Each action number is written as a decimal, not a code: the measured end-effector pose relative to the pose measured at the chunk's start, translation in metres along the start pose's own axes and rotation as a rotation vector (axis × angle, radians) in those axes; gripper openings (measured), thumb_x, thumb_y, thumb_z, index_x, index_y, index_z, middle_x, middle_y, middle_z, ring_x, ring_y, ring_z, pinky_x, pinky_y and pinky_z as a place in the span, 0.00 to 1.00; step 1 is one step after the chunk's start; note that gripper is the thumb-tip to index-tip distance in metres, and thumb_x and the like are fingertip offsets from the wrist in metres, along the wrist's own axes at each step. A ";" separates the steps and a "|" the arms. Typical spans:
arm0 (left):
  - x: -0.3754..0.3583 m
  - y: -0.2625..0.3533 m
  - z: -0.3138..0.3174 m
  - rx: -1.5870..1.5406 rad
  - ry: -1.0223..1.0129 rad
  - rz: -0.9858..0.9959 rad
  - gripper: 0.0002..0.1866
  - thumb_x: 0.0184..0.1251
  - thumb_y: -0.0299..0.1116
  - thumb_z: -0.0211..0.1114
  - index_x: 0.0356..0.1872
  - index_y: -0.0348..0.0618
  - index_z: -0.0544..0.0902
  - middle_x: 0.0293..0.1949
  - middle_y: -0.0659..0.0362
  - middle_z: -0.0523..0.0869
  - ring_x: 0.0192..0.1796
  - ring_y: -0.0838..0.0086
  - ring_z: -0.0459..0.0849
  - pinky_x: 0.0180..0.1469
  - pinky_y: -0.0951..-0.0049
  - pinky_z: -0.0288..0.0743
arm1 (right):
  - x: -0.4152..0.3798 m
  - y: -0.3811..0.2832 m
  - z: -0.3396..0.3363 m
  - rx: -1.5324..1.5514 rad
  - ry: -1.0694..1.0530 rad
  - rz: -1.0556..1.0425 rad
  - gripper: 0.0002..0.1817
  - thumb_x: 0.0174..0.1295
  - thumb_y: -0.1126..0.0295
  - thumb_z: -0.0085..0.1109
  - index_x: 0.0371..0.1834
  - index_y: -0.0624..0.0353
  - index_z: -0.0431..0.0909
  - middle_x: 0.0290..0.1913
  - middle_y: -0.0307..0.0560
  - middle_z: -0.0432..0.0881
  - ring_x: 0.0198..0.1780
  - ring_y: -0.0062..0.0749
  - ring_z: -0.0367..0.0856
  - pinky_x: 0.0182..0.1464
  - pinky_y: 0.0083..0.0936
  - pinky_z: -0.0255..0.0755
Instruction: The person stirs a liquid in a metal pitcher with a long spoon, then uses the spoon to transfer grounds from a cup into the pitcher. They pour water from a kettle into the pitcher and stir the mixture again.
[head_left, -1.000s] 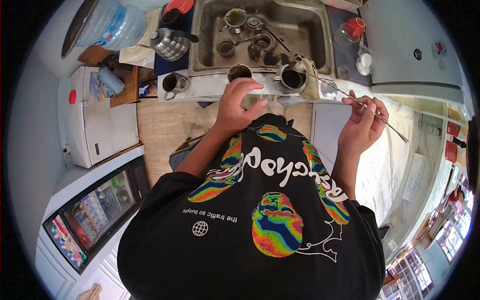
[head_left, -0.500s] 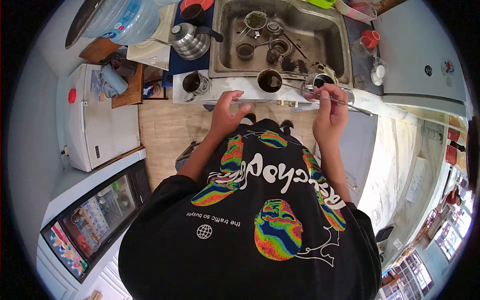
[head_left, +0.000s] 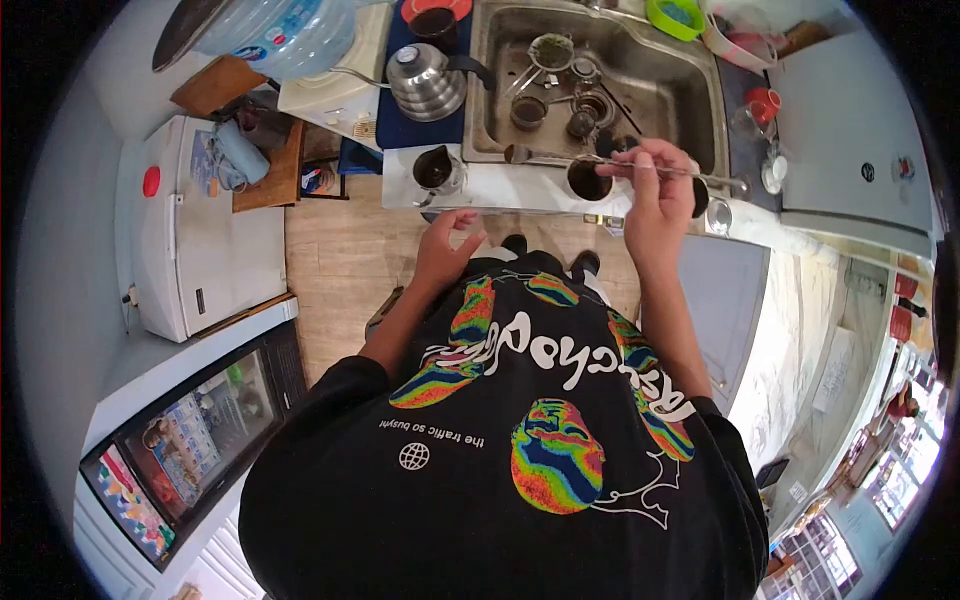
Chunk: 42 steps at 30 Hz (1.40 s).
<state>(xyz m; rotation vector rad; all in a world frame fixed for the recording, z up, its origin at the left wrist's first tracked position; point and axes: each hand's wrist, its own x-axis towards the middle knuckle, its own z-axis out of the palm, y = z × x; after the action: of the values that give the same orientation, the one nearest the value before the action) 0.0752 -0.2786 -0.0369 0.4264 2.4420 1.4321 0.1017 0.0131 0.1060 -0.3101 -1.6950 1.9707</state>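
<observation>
My right hand pinches the handle of a long thin metal spoon. The spoon lies nearly level over the counter's edge, its bowl end pointing left toward the sink. Under it stands a cup of dark contents, partly covered by my fingers. To the left, a metal pitcher with dark contents rests on the white counter. My left hand hovers just in front of the counter, below the pitcher; its fingers are loosely bent and apart, holding nothing. Behind my right hand, another vessel is mostly hidden.
The steel sink holds a strainer, a small cup and other small metal parts. A gooseneck kettle stands left of it on a dark mat. A red cup and a green basket are to the right.
My right hand has lifted the spoon out of the cup and swung its bowl end left and up. My left hand has lowered slightly. The whole view has shifted.
</observation>
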 end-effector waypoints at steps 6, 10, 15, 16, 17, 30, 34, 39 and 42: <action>-0.014 -0.023 -0.020 -0.090 0.128 -0.156 0.22 0.65 0.37 0.76 0.56 0.39 0.84 0.47 0.54 0.89 0.49 0.68 0.87 0.55 0.66 0.80 | 0.031 0.040 0.075 0.024 -0.282 0.057 0.09 0.80 0.75 0.51 0.58 0.64 0.72 0.44 0.48 0.81 0.41 0.33 0.88 0.46 0.28 0.84; -0.020 -0.039 -0.039 -0.086 0.201 -0.254 0.20 0.69 0.38 0.74 0.58 0.44 0.83 0.50 0.58 0.90 0.51 0.71 0.87 0.56 0.63 0.77 | 0.040 0.076 0.109 -0.026 -0.442 0.126 0.11 0.80 0.74 0.51 0.60 0.65 0.72 0.43 0.47 0.80 0.40 0.32 0.87 0.47 0.27 0.82; -0.017 -0.056 -0.053 -0.125 0.297 -0.331 0.19 0.71 0.39 0.72 0.59 0.47 0.83 0.50 0.61 0.91 0.52 0.72 0.87 0.57 0.61 0.76 | 0.043 0.105 0.127 -0.160 -0.553 0.206 0.12 0.80 0.73 0.51 0.61 0.65 0.72 0.43 0.44 0.79 0.40 0.29 0.87 0.47 0.26 0.82; -0.015 -0.058 -0.054 -0.134 0.307 -0.330 0.19 0.72 0.39 0.72 0.59 0.47 0.83 0.50 0.61 0.91 0.52 0.72 0.87 0.57 0.61 0.76 | 0.044 0.110 0.130 -0.151 -0.559 0.227 0.12 0.80 0.72 0.51 0.61 0.65 0.72 0.43 0.44 0.79 0.40 0.29 0.87 0.47 0.26 0.81; -0.013 -0.059 -0.055 -0.143 0.317 -0.329 0.18 0.72 0.39 0.72 0.59 0.48 0.83 0.49 0.62 0.91 0.52 0.72 0.87 0.57 0.61 0.76 | 0.045 0.114 0.132 -0.160 -0.553 0.235 0.11 0.79 0.73 0.51 0.60 0.65 0.73 0.41 0.44 0.80 0.39 0.28 0.87 0.46 0.26 0.82; -0.003 -0.059 -0.055 -0.182 0.367 -0.317 0.19 0.71 0.37 0.72 0.59 0.45 0.83 0.48 0.60 0.90 0.51 0.74 0.87 0.53 0.65 0.77 | 0.067 0.133 0.158 -0.148 -0.547 0.387 0.11 0.76 0.73 0.56 0.56 0.66 0.75 0.42 0.46 0.83 0.31 0.27 0.85 0.33 0.26 0.82; -0.004 -0.053 -0.053 -0.189 0.393 -0.316 0.19 0.69 0.37 0.74 0.57 0.43 0.84 0.47 0.57 0.91 0.49 0.72 0.87 0.51 0.66 0.78 | 0.066 0.137 0.163 -0.096 -0.535 0.463 0.11 0.76 0.72 0.57 0.55 0.66 0.75 0.45 0.47 0.84 0.27 0.24 0.81 0.30 0.23 0.81; -0.006 -0.060 -0.055 -0.188 0.376 -0.315 0.18 0.73 0.37 0.71 0.59 0.47 0.83 0.49 0.61 0.90 0.50 0.73 0.87 0.53 0.66 0.78 | 0.067 0.148 0.168 -0.100 -0.517 0.502 0.10 0.75 0.71 0.58 0.55 0.64 0.76 0.45 0.48 0.85 0.26 0.24 0.82 0.30 0.24 0.79; -0.005 -0.059 -0.056 -0.144 0.368 -0.340 0.18 0.73 0.38 0.71 0.59 0.47 0.83 0.50 0.61 0.90 0.50 0.74 0.88 0.54 0.67 0.78 | 0.066 0.143 0.164 -0.140 -0.496 0.517 0.12 0.74 0.71 0.61 0.56 0.63 0.76 0.42 0.47 0.85 0.26 0.24 0.81 0.33 0.24 0.78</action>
<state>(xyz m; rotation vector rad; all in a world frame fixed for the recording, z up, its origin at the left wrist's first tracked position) 0.0520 -0.3526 -0.0623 -0.2984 2.4942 1.6274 -0.0673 -0.1044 0.0094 -0.3581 -2.2458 2.4532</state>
